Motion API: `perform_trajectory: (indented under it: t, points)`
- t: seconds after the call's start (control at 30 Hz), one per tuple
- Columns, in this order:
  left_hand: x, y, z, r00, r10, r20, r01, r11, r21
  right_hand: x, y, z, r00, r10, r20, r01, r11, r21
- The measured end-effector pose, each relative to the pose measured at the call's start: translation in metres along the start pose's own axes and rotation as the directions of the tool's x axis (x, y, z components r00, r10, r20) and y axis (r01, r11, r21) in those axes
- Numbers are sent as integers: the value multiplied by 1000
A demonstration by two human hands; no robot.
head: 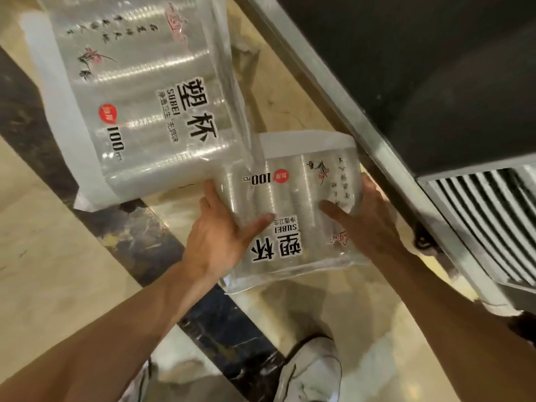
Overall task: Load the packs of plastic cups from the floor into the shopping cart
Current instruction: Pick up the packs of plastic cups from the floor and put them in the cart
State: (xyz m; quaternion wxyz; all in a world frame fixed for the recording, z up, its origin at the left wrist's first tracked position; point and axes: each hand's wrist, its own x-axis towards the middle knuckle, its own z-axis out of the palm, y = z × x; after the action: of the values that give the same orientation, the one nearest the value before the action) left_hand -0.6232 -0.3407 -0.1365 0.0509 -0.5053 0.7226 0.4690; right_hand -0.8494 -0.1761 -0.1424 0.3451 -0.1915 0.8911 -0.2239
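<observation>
- The step in hand appears to be the pick-up: both hands are on one clear plastic pack of stacked cups with black lettering and a red round badge [290,198].
- The left hand [220,236] grips the pack's left side. Its thumb lies across the top face and its fingers are tucked round the edge.
- The right hand [368,219] holds the opposite side the same way, thumb laid over the printed film and fingers curled round the far edge.
- The pack sits between the two hands, face up. Whether it has cleared the beige marble floor [43,271] is hard to tell.
- A second, identical clear pack of cups [139,105] lies on the floor beyond the left hand. Its loose film edge overlaps the held pack's far left corner.
- A dark veined band in the floor [150,227] runs under the left wrist.
- Beyond the right hand runs a grey metal rail [348,117] edging a dark panel, with a slatted metal grille [487,221] to its right.
- Whether any of this belongs to the shopping cart cannot be told.
- A white shoe [313,369] shows below, between the forearms.
- The next move calls for lifting the pack level and sliding it free of the overlapping film, so the second pack is not dragged along.
- The pack then has to be carried to the cart. The slick film could slip, so an even squeeze from both sides seems wise.
</observation>
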Motion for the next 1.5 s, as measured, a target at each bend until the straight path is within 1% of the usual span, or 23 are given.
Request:
perform_trajectory:
  t: [0.03, 0.1, 0.2, 0.27, 0.33, 0.43, 0.53, 0.6, 0.63, 0.7, 0.8, 0.9, 1.0, 1.13, 1.2, 1.3, 1.4, 1.5]
  points:
    - [-1, 0, -2, 1000, -9, 9, 9, 1000, -24, -6, -4, 0, 1000, 24, 10, -25, 998, 55]
    - [-7, -1, -12, 998, -41, 37, 42, 999, -18, -25, -14, -3, 998, 64, 26, -67, 986, 150]
    - [-30, 1, -36, 992, -76, 100, 77, 997, -3, -60, -29, -4, 995, 84, 48, -93, 966, 240]
    - [-53, 3, -58, 992, -43, 122, 48, 998, -39, -85, -48, -9, 992, 113, 62, -125, 957, 263]
    - [-76, 9, -84, 993, 1, 116, 8, 997, -81, -110, -68, -18, 990, 130, 49, -139, 952, 273]
    - [-104, 30, -126, 993, 62, 100, -50, 991, -123, -148, -103, -39, 993, 114, 28, -117, 959, 259]
    - [-132, 63, -171, 993, 78, 85, -67, 990, -122, -187, -147, -74, 995, 96, 34, -101, 954, 283]
    - [-152, 89, -203, 993, 85, 80, -75, 990, -122, -216, -181, -101, 993, 95, 69, -112, 945, 309]
    - [-162, 103, -220, 993, 89, 80, -80, 990, -115, -230, -197, -115, 995, 76, 62, -92, 942, 321]
    - [-185, 134, -258, 992, 83, 90, -76, 993, -86, -259, -231, -143, 999, 41, -5, -37, 935, 354]
    - [-221, 190, -322, 989, 98, 107, -96, 995, -25, -306, -283, -190, 996, 36, -80, 2, 901, 434]
    - [-265, 256, -393, 980, 165, 111, -164, 986, -17, -363, -342, -240, 992, 49, -112, 12, 873, 488]
    - [-314, 324, -465, 971, 203, 128, -204, 979, -6, -423, -398, -298, 987, 90, -136, -7, 857, 516]
    - [-369, 407, -537, 931, 335, 144, -339, 941, 2, -494, -464, -375, 964, 148, -219, -13, 853, 521]
    - [-396, 446, -561, 903, 397, 164, -400, 916, -14, -523, -484, -409, 951, 168, -261, -7, 853, 522]
    - [-428, 493, -583, 858, 456, 238, -467, 884, -10, -571, -498, -450, 927, 211, -310, -4, 832, 555]
    - [-460, 537, -589, 813, 490, 313, -513, 858, -10, -625, -503, -485, 888, 275, -369, -5, 807, 590]
    - [-490, 573, -578, 744, 554, 374, -603, 798, 17, -674, -495, -507, 845, 349, -406, -27, 785, 619]
